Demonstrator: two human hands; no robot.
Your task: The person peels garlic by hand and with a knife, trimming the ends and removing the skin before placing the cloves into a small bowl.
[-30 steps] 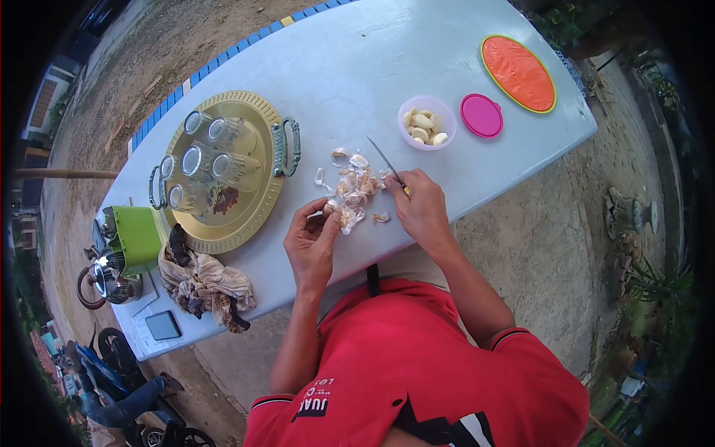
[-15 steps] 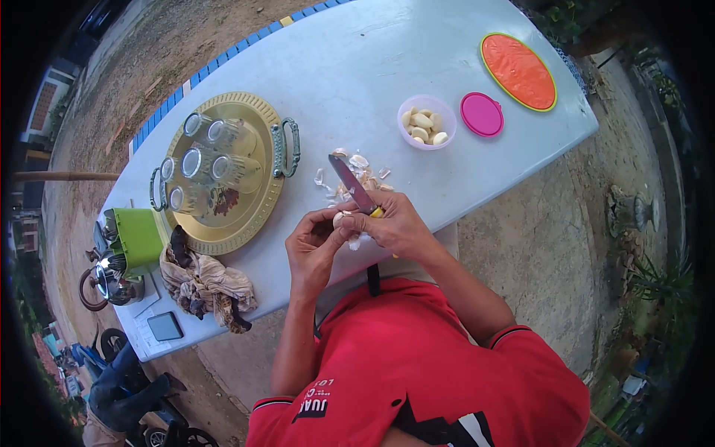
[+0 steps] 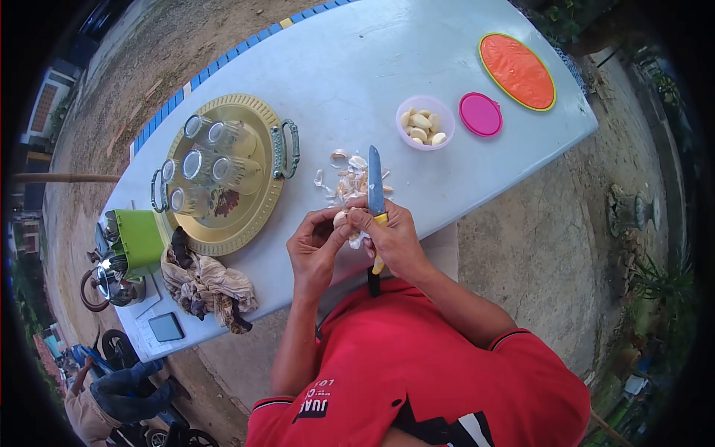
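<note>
My left hand (image 3: 314,249) pinches a garlic clove (image 3: 340,219) between thumb and fingers, over the table's near edge. Beside it, my right hand (image 3: 396,240) grips a knife (image 3: 376,179) by its yellow handle, the blade pointing away from me. The right thumb and fingertip also touch the clove. Papery garlic skins (image 3: 350,182) lie scattered on the table just beyond my hands. Farther off to the right, a translucent bowl (image 3: 409,139) contains several peeled garlic cloves (image 3: 421,121).
A gold tray (image 3: 257,201) with upturned glasses (image 3: 195,164) stands at the left. Near it are a crumpled cloth (image 3: 212,281), a green container (image 3: 139,240), a kettle (image 3: 115,279) and a phone (image 3: 165,327). A pink lid (image 3: 481,114) and an orange oval object (image 3: 517,71) lie right of the bowl. A person (image 3: 112,402) is beside a motorbike.
The knife has swung from leaning left to nearly upright in my right hand, its yellow handle now showing more. My left hand stays on the clove. The person at lower left has moved.
</note>
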